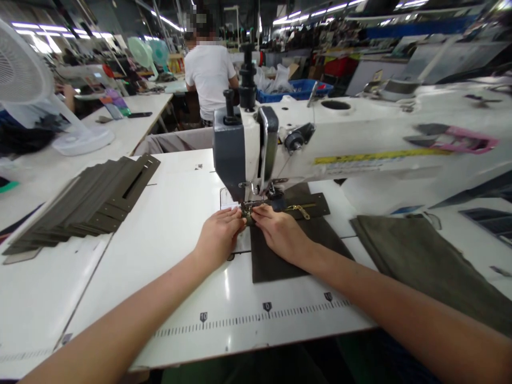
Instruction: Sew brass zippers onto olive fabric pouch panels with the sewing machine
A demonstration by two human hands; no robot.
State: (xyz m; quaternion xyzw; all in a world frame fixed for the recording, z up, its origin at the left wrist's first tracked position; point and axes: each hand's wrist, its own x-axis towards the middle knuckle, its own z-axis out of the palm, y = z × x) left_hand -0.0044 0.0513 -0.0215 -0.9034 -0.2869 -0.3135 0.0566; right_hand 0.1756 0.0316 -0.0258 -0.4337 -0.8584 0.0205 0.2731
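A dark olive fabric panel [276,264] lies under the needle of a white sewing machine [360,133]. Across it runs a narrower olive strip with a brass zipper [298,208], its pull hanging to the right of my fingers. My left hand [221,234] rests at the strip's left end, fingers together and pressing down beside the presser foot [248,207]. From the right, my right hand [280,232] presses the fabric flat, its fingertips close to the foot. The needle point and the fabric edge beneath my fingertips are hidden.
Left on the table is a fanned stack of olive strips [92,200] with slots. Folded olive fabric [424,266] lies at right. Pink-handled snips [460,140] are on the machine arm. A white fan [24,69] stands far left; a person in a white shirt [210,77] is ahead.
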